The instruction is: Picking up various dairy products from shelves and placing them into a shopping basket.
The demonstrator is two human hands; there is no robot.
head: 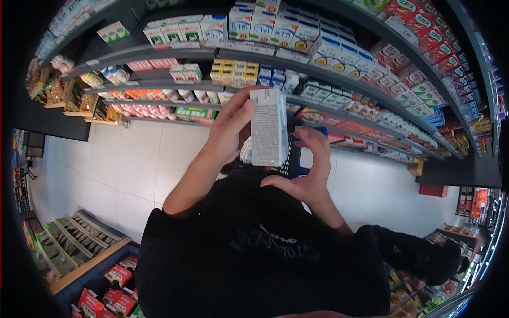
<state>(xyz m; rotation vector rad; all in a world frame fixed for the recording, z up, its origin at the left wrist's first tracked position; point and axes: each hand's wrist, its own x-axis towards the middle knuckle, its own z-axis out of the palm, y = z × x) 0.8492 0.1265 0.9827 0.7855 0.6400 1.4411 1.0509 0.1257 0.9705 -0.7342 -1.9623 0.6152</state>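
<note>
My left hand (234, 123) grips a white milk carton (266, 135) by its upper left side, and a panel of small print faces the camera. To the right of the carton, my right hand (314, 163) is apart from it, thumb and fingers spread in a curve with nothing between them. Below and behind the carton shows part of a dark shopping basket (294, 157) with a perforated wall and blue parts. Another pale package partly shows behind the carton's lower left edge; its kind is unclear.
Ahead, grey shelves (254, 48) hold rows of milk cartons (262, 26), yellow boxes (234, 72) and bottles. Red bags (119, 274) lie in a bin at the lower left. Wooden-edged display trays (93, 258) stand behind it. A person in black (417, 254) is at the lower right.
</note>
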